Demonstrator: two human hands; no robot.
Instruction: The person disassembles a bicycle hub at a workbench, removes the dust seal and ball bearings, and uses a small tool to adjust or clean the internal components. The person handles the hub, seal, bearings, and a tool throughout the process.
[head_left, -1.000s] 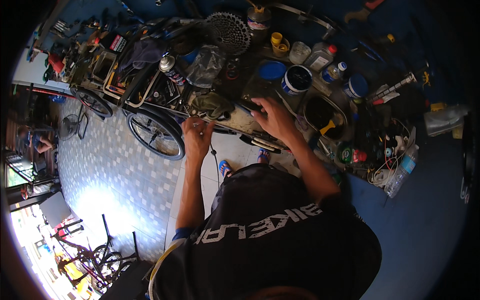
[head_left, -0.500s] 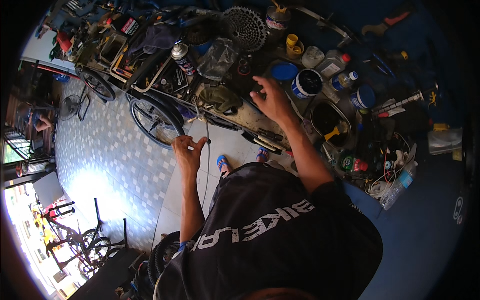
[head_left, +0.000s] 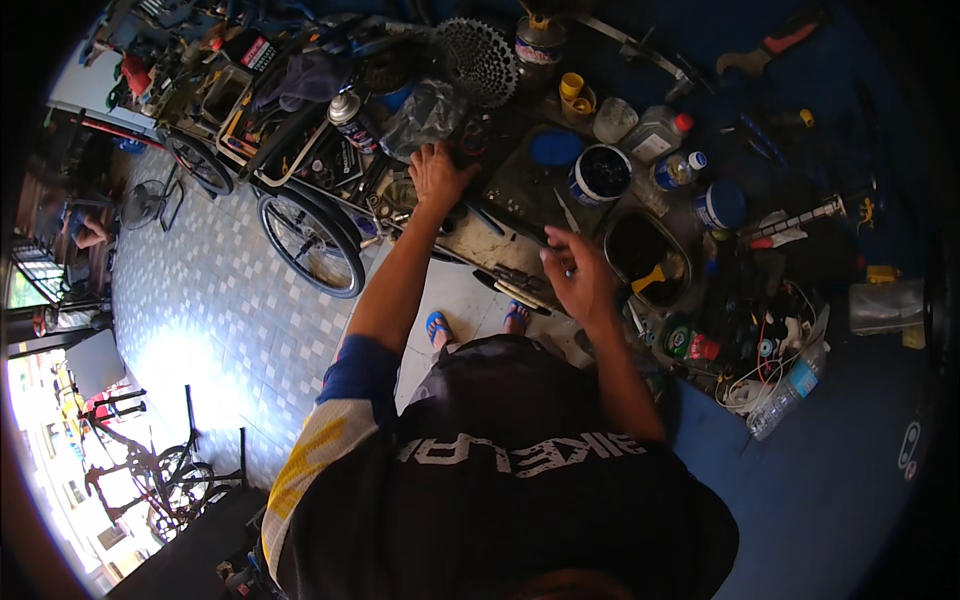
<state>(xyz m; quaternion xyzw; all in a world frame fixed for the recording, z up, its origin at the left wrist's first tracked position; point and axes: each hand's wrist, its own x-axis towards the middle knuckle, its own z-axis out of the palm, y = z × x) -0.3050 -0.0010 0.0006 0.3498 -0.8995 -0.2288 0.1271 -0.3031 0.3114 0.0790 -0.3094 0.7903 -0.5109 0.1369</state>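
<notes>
Clear, crumpled plastic bag (head_left: 418, 118) is lying on the cluttered workbench (head_left: 478, 241), well left of the blue-and-white round tub (head_left: 583, 190), & I'm seeing from my remote feed that the left hand (head_left: 437, 178) is now reaching to the bag's near edge. That's the big change: approx ½ sec ago it was hanging low, off the bench, by a thin grey cable; now it's stretching across w/ fingers extending & thumb spreading, partly covering an olive-green bunched cloth (head_left: 397, 194), also left of the tub. I'm not able to tell if it's gripping bag, cloth or nothing, b/c its back is hiding the contact.

Right hand (head_left: 580, 275) is sitting lower than it was, now on the tub's near side, beside a dark oval basin (head_left: 632, 240) w/ a yellow-handled brush (head_left: 652, 278). Its fingers are curling loosely, partly apart, w/ nothing I'm seeing in them. Blue flat round lid (head_left: 556, 148) is lying just left of the tub. I'm reading this as the L hand doing the work at bag & cloth, R hand waiting.
</notes>
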